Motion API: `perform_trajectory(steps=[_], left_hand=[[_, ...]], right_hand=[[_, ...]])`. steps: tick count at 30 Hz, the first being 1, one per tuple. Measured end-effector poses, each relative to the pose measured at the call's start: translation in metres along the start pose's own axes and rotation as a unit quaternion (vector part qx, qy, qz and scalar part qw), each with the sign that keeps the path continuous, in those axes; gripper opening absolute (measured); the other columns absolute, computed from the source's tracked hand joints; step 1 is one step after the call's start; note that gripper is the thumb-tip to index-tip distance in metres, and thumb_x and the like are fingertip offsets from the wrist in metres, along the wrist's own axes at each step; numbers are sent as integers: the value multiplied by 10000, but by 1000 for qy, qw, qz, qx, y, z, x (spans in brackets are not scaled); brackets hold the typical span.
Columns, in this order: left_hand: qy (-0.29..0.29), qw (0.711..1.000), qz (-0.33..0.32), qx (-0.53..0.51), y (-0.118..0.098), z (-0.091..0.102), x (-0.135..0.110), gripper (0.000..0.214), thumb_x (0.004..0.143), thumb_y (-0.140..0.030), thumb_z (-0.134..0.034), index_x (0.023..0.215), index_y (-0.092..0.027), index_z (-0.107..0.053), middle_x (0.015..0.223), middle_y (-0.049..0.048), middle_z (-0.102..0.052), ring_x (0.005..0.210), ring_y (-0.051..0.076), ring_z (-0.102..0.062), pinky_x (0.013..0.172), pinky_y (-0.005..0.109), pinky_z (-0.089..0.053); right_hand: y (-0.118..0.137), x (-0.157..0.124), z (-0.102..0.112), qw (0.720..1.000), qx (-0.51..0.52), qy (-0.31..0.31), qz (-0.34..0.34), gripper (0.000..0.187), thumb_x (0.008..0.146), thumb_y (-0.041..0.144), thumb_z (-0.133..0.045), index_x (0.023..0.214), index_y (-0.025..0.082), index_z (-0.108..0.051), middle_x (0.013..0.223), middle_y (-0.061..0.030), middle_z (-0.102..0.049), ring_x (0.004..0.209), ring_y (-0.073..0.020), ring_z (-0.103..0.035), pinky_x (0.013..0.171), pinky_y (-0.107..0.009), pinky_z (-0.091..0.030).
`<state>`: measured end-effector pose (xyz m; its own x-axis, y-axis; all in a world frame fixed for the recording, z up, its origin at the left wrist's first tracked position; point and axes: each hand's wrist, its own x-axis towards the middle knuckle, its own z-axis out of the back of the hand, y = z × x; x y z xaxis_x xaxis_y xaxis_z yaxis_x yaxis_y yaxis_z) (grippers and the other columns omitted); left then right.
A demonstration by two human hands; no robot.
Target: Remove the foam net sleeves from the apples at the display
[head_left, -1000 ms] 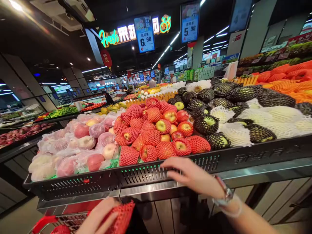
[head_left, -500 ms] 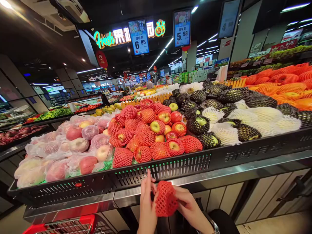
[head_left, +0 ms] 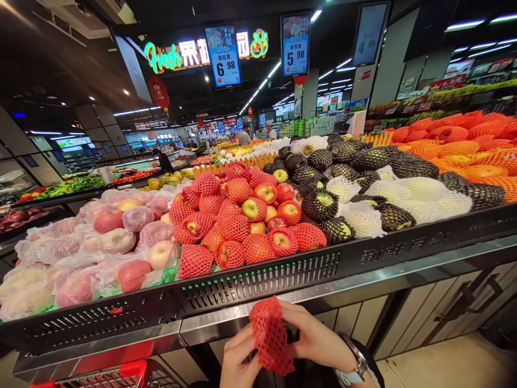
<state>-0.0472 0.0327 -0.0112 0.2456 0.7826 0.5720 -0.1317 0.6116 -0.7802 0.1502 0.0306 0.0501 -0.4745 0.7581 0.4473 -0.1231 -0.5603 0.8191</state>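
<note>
Your left hand and right hand, fingers curled, pinch the crumpled red foam-mesh sleeve (diamond holes showing) near the shiny metal counter's front edge.

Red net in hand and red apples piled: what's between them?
The head view shows a black crate wall and metal ledge between net and apples.

Matt foam netting, glossy metal ledge
</note>
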Motion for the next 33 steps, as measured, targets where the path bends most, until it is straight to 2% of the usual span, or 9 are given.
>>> perform_trajectory(steps=[2,6,8,11,15,17,24,28,33], left_hand=[[-32,997,65,-2,8,-3,-5,134,738,-304,-778,850,-249,-827,835,89,-798,754,256,-747,700,305,-611],[-256,941,204,-89,29,-8,-11,306,569,-348,-844,837,-204,-809,798,73,-792,790,263,-745,724,310,-611],[-317,910,239,-116,41,-3,-12,339,518,-366,-840,797,-179,-792,776,85,-784,800,272,-742,719,324,-610],[-345,894,268,-100,58,10,-17,298,463,-338,-832,705,-178,-761,722,82,-769,767,274,-735,708,341,-608],[-364,891,257,-84,69,23,-25,270,455,-311,-828,687,-195,-755,719,63,-768,773,272,-731,709,345,-609],[-350,898,248,-98,68,25,-27,274,436,-282,-841,684,-195,-762,719,55,-770,758,260,-731,687,315,-607],[-329,893,234,-199,43,10,-21,293,501,-206,-829,792,-198,-801,756,26,-789,682,193,-722,651,232,-586],[-326,884,257,-217,40,5,-12,379,442,-195,-851,817,-176,-797,808,52,-796,736,231,-734,695,284,-598],[-346,882,263,-182,43,-12,-4,467,424,-244,-851,879,-170,-775,836,79,-787,821,278,-740,762,359,-612]], right_hand=[[-2,4,-6,1000,-24,16,6,292,862,291,-726,1148,232,-728,1128,-93,-724,1037,-241,-674,949,-345,-518],[2,27,10,990,-133,-44,17,136,923,280,-649,918,197,-757,869,-41,-754,800,-191,-704,753,-277,-555],[7,53,41,953,-261,-151,1,201,962,278,-575,865,207,-735,854,-25,-753,784,-176,-703,747,-267,-559],[10,110,109,905,-350,-239,-40,279,981,189,-448,1166,165,-655,1233,-114,-651,1169,-232,-585,1016,-365,-458],[-2,175,187,851,-455,-224,-136,395,880,176,-603,1264,83,-580,1305,-213,-556,1256,-342,-463,1077,-474,-353],[-12,190,207,831,-490,-187,-187,389,879,263,-668,1230,116,-591,1273,-165,-576,1212,-327,-500,1041,-499,-379],[-31,191,215,776,-561,-152,-243,416,894,392,-684,1218,147,-592,1242,-109,-605,1174,-292,-554,1055,-528,-363],[-19,182,216,768,-556,-234,-216,616,769,305,-787,1291,95,-535,1222,-210,-592,1154,-367,-563,1036,-523,-361],[4,154,206,772,-503,-365,-135,721,826,353,-693,1412,110,-351,1370,-232,-446,1238,-326,-513,1010,-429,-441]])
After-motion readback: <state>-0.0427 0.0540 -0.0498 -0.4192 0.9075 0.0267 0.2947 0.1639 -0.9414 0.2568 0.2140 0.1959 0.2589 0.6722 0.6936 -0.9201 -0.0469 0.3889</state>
